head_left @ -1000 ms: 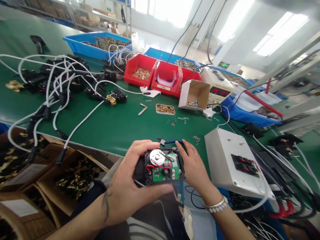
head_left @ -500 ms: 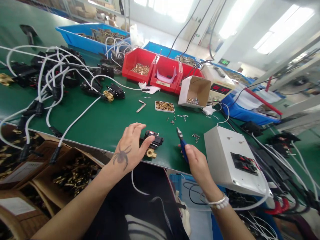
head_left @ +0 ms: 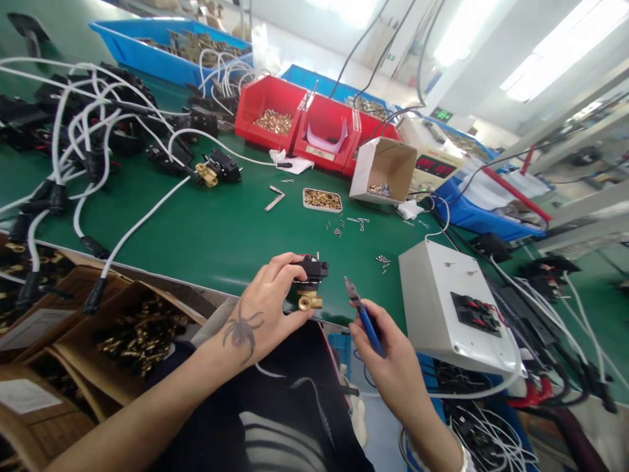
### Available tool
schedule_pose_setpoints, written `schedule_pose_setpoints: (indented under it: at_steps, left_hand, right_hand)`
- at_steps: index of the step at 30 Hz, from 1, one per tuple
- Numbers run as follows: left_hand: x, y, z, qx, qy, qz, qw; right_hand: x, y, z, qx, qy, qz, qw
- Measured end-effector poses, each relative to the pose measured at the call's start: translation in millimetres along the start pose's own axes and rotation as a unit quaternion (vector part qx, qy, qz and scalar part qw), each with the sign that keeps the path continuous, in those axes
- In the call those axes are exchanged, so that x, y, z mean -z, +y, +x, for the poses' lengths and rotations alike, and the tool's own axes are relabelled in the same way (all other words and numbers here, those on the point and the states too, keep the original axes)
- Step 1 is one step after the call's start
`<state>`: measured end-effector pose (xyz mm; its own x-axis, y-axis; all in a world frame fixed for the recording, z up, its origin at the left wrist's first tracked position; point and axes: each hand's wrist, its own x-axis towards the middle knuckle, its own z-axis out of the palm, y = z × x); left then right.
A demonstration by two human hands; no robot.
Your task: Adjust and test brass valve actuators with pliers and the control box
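Observation:
Near the bench's front edge, my left hand (head_left: pixel 268 308) grips a black housing (head_left: pixel 317 267) with its fingers over the top and left side. A brass valve body (head_left: pixel 308 301) sits under the housing, its round port facing me, and my thumb lies just below it. A thin pin stands up from the housing's top. To the right, my right hand (head_left: pixel 388 360) is closed around blue-handled pliers (head_left: pixel 369 331). Their metal jaws point up and left, apart from the valve. Part of the housing is hidden behind my left fingers.
A small tray of brass parts (head_left: pixel 322 200), loose pins (head_left: pixel 337 232) and a hex key (head_left: pixel 274 198) lie ahead. Red bins (head_left: pixel 270 134) stand behind. A grey box (head_left: pixel 432 298) borders the right. White-cabled assemblies (head_left: pixel 105 131) crowd the left.
My left hand has turned the valve assembly more upright, with its brass port facing me, and shifted it slightly right. My right hand has lowered a little with the pliers.

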<state>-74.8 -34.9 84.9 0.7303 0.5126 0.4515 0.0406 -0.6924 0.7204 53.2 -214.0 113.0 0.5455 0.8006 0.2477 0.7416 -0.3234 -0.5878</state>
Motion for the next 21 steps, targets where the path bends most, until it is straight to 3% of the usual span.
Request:
schedule_pose_setpoints:
  at_steps: [2,6,13,15,18,19,21]
  left_hand:
    - [-7,8,-7,0.023,0.011,-0.048,0.999]
    - [-14,18,-13,0.034,0.04,-0.083,0.995]
    - [-22,21,-23,0.047,0.036,-0.177,0.982]
    - [-23,22,-24,0.038,0.039,-0.172,0.984]
    - [-24,22,-24,0.034,0.036,-0.16,0.986]
    - [-24,23,-23,0.032,0.037,-0.158,0.986]
    - [-23,23,-22,0.028,0.04,-0.159,0.986]
  right_hand:
    - [2,0,-1,0.053,-0.009,-0.056,0.997]
    - [13,-3,-2,0.076,-0.057,-0.099,0.99]
    - [33,-18,-3,0.07,0.105,-0.087,0.988]
    - [34,-17,0,0.092,0.06,-0.132,0.985]
    - [37,-16,3,0.119,-0.056,-0.189,0.973]
    - [39,-17,4,0.118,-0.054,-0.183,0.974]
    - [44,-22,3,0.096,0.031,-0.156,0.983]
